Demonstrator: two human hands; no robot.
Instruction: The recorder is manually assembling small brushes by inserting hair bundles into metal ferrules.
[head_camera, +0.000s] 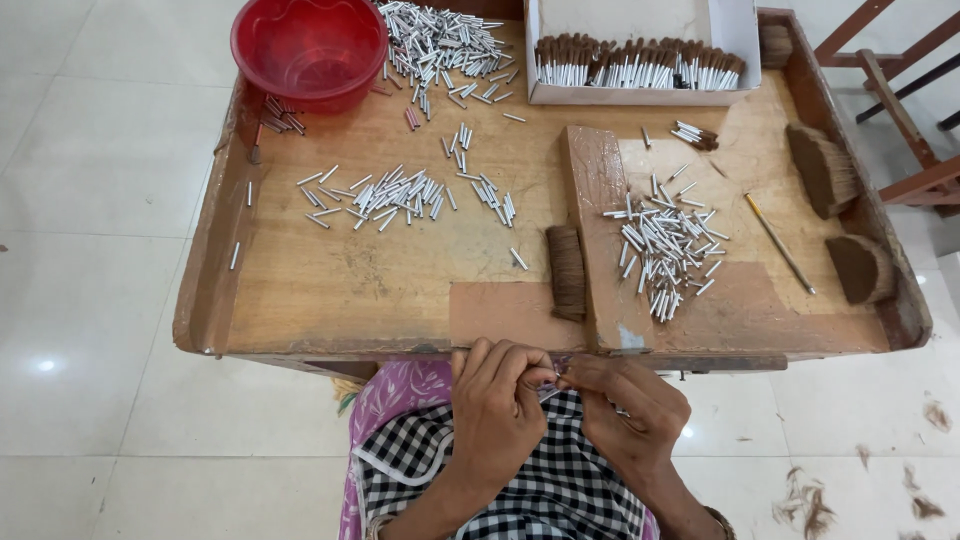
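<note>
My left hand (498, 405) and my right hand (630, 410) meet over my lap, just below the near edge of the wooden tray table (400, 275). Together they pinch a small silver metal tube (550, 390) between the fingertips. What is inside the tube is hidden by my fingers. A small bundle of brown bristle hair (567, 270) lies on the table just above my hands. A scatter of several silver tubes (665, 250) lies to its right, and another scatter (385, 192) to its left.
A red plastic bowl (308, 45) stands at the far left corner. A white box (640, 55) with rows of filled tubes is at the back. Two larger brown hair bundles (825, 170) and a thin stick (780, 243) lie at the right. Wooden chair legs (900, 100) stand beyond.
</note>
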